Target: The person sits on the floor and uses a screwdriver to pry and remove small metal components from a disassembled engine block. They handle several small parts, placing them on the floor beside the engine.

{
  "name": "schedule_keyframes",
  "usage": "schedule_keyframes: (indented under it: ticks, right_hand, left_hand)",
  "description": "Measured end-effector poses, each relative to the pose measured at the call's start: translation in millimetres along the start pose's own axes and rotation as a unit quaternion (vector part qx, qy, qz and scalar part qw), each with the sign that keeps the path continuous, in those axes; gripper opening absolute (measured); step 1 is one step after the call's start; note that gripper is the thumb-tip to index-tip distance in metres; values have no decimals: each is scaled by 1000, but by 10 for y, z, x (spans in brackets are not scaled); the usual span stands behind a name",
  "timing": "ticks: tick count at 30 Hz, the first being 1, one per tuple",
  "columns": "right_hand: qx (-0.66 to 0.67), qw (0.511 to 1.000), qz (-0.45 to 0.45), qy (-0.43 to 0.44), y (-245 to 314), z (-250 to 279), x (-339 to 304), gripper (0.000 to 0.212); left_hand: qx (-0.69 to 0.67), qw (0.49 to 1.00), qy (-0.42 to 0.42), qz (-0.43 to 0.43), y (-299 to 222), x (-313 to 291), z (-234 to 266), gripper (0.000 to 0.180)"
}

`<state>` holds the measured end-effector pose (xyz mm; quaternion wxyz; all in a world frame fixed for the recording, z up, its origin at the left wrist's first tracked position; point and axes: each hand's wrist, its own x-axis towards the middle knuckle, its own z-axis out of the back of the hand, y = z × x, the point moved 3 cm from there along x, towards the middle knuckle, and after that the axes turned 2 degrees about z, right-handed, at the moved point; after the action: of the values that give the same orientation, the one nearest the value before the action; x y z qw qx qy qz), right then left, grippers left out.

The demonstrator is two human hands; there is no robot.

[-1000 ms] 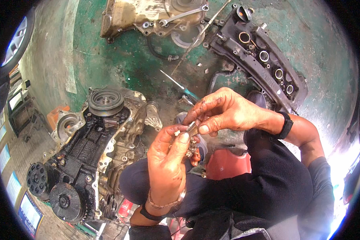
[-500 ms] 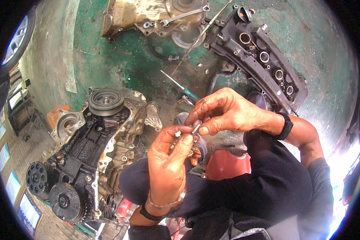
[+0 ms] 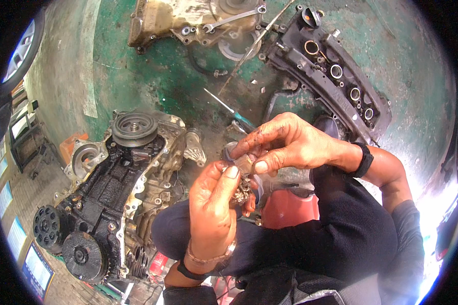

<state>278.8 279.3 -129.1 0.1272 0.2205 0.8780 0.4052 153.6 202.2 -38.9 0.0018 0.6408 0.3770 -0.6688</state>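
My left hand (image 3: 213, 198) is closed around a clump of small, dirty metal pieces (image 3: 242, 194) whose kind I cannot make out. A small, flat, brownish-grey piece (image 3: 245, 163) sits between the fingertips of both hands, just above that clump. My right hand (image 3: 295, 147) pinches this piece at its right side, thumb below and forefinger above. The left thumb tip touches its near left corner. The fingers partly hide both things. Both hands are held over my knees, with a dark band on each wrist.
On the left stands a greasy engine block (image 3: 102, 188) with pulleys. A black valve cover (image 3: 336, 81) lies far right. At the back, a combination wrench (image 3: 234, 19) rests on a metal cover (image 3: 163, 25). A screwdriver (image 3: 229, 109) and a red object (image 3: 290, 209) are nearby.
The small piece between my fingertips has turned and now shows a broader flat side. My right fingers have shifted slightly left, and more of the metal clump shows below.
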Motion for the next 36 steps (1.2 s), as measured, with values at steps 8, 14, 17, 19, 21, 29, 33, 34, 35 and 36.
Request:
schedule_keyframes:
  ticks: [8, 14, 17, 19, 21, 29, 33, 34, 35, 36]
  right_hand:
    - [112, 990, -86, 24, -17, 35, -33, 41]
    - [126, 988, -69, 50, -35, 8, 9, 34]
    - [147, 985, -72, 46, -65, 7, 4, 33]
    - [163, 983, -73, 48, -84, 9, 2, 33]
    - [178, 980, -74, 48, -103, 10, 5, 33]
    - [199, 975, -85, 48, -182, 6, 1, 33]
    - [245, 962, -102, 60, -224, 16, 8, 41]
    - [239, 964, -103, 59, -227, 19, 11, 41]
    - [228, 966, -111, 57, -232, 20, 13, 40]
    - [216, 969, -99, 60, -219, 20, 16, 38]
  left_hand:
    - [-14, 999, 26, 28, 7, 13, -9, 18]
    - [-16, 998, 45, 28, 32, 38, 7, 20]
    - [-16, 998, 54, 31, 40, 42, 11, 20]
    - [-16, 998, 56, 31, 43, 46, 9, 21]
    - [-19, 998, 57, 29, 44, 46, 4, 21]
    - [-15, 998, 47, 28, 32, 43, -14, 19]
    - [-23, 998, 55, 31, 36, 55, -16, 19]
    - [-21, 998, 51, 34, 42, 54, -11, 19]
    - [-20, 998, 48, 36, 48, 51, -6, 18]
    - [-23, 998, 49, 35, 52, 48, -3, 18]
